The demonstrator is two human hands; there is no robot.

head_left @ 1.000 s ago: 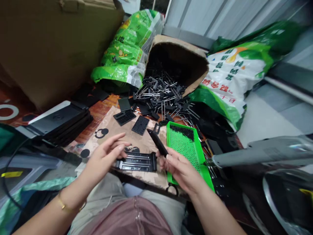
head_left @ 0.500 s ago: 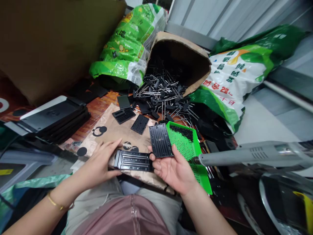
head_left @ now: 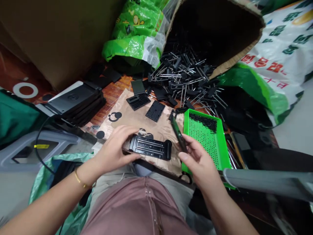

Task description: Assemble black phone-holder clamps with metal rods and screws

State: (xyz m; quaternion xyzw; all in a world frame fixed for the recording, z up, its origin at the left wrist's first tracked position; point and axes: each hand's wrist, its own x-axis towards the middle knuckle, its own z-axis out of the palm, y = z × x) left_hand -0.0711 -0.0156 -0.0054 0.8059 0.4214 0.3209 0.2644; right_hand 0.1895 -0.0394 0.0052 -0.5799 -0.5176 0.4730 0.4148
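My left hand grips the left end of a long black slotted plastic bracket that rests on a brown cardboard sheet over my lap. In my right hand I pinch a flat black plastic plate, turned edge-on and tilted upright, just right of the bracket. Directly right of that hand lies a green perforated tray with small black bits heaped at its far end.
A tipped cardboard box spills several black clips with metal pins. Two loose black plates lie on the sheet. Green printed bags stand behind, black trays are stacked at left, and a grey tool juts in at right.
The plate in my right hand has turned from face-up to edge-on. My left hand has closed over the bracket's left end. The camera has tilted down and closer.
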